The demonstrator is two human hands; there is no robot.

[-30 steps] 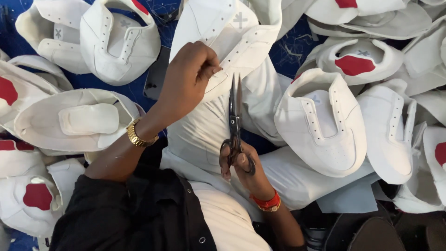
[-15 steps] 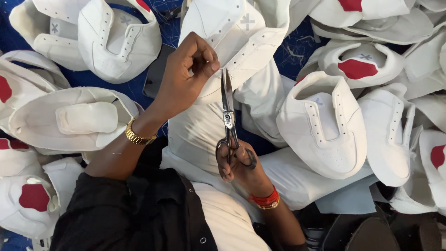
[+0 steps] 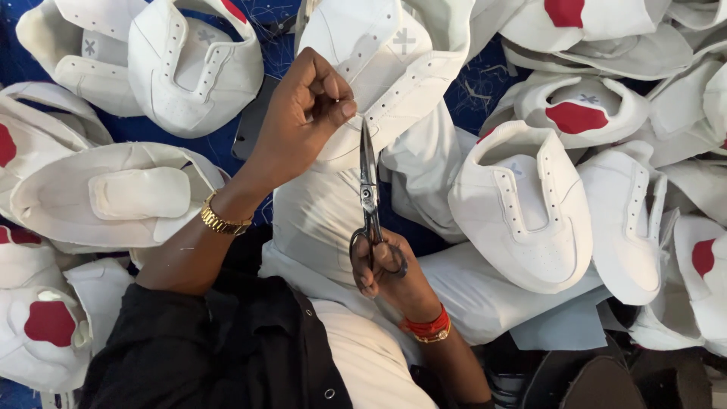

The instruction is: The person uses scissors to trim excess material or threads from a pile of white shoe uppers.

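As before, scissors (image 3: 369, 198) upright, blades shut

White shoe upper (image 3: 394, 68), punched with eyelet rows and a small grey cross mark, draped over the lap, edge pinched up. Steel scissors (image 3: 369, 198), blades nearly closed, upright, tips touching that pinched edge, dark loop handles below.

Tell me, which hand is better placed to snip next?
The right hand, probably: its fingers are in the loops of the scissors, blade tips at the white shoe upper. The left hand only pinches that upper's edge.
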